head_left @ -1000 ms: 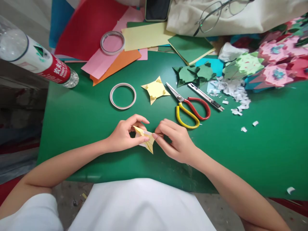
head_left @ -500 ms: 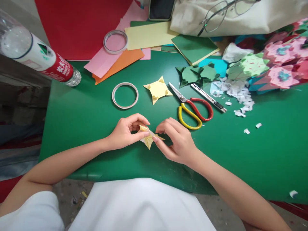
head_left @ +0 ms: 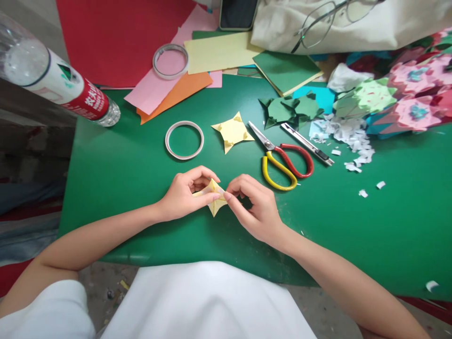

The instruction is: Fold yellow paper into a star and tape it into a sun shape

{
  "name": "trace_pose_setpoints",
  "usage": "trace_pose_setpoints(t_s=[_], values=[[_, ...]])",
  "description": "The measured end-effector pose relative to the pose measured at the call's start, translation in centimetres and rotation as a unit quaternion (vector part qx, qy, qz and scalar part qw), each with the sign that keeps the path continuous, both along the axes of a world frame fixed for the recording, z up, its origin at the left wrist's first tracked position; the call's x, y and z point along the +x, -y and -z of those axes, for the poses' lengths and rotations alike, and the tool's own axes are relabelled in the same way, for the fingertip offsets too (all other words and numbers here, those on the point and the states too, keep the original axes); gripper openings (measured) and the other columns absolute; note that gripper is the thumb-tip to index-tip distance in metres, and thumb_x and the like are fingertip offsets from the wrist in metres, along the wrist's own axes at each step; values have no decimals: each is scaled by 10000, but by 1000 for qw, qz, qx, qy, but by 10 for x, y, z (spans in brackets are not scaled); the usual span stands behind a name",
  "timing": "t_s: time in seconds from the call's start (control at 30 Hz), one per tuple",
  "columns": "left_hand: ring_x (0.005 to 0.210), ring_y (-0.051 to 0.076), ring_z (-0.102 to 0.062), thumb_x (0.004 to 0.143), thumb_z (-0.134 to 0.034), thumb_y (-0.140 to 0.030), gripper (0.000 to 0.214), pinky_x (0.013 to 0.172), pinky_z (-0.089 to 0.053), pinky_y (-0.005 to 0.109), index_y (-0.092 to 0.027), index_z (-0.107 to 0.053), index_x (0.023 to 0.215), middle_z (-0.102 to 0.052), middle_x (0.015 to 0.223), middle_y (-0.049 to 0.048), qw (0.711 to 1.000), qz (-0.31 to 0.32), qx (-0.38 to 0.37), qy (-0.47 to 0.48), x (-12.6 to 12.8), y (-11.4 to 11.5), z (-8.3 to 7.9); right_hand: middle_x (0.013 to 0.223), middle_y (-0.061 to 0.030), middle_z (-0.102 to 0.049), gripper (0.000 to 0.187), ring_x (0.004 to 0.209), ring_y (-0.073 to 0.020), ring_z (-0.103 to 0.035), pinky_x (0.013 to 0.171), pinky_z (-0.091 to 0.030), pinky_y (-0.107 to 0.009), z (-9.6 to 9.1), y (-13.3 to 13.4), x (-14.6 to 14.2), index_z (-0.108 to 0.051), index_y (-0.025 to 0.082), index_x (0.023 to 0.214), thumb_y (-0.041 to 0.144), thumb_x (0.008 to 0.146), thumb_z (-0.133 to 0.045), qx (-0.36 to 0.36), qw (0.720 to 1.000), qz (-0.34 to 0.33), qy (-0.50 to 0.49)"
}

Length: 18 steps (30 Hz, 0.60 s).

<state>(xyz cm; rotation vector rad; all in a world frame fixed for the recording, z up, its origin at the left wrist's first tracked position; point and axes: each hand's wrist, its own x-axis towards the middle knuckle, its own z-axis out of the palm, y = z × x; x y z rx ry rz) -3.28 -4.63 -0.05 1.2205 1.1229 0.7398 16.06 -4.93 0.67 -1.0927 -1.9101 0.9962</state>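
Observation:
A small yellow folded paper star (head_left: 214, 207) is held just above the green table, near its front edge. My left hand (head_left: 185, 194) grips it from the left, thumb across the face and fingers behind. From the right, my right hand (head_left: 256, 207) pinches the star's right point between thumb and forefinger. Beyond my hands lies another yellow paper star (head_left: 233, 132) with curled points. To its left is a roll of double-sided tape (head_left: 184, 157), flat on the table. Scissors (head_left: 278, 165) with one red and one yellow handle lie right of that star, beside a utility knife (head_left: 307, 144).
Green folded paper pieces (head_left: 291, 110), white scraps (head_left: 353, 141) and paper flowers (head_left: 416, 108) lie at the right. Coloured sheets (head_left: 222, 52), a second tape roll (head_left: 171, 75), a phone (head_left: 238, 14) and glasses (head_left: 316, 28) are at the back. A water bottle (head_left: 67, 84) leans in at left.
The held paper star has turned and opened out flatter towards me. My right hand has moved slightly left and now pinches its right point. The left hand stays in place.

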Motion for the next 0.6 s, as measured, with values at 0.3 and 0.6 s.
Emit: trace_pose_setpoints(t_s=[0.3, 0.6], values=[[695, 79, -666, 754, -767, -229, 260, 649, -550, 149, -182, -593, 941, -698, 792, -17, 999, -3, -18, 40, -1, -2, 0, 729, 6, -577, 166, 669, -98, -516, 610, -425, -238, 1, -4, 4, -563, 183, 786, 201, 948, -532, -77, 997, -22, -6], [644, 60, -620, 779, -751, -241, 246, 617, -510, 136, -181, -585, 949, -649, 716, -39, 1000, -19, 3, 23, -1, -2, 1, 816, -60, -724, 203, 735, -170, -584, 650, -491, -313, 6, -3, 7, -601, 143, 995, 90, 820, -689, 390, 899, -2, 199]])
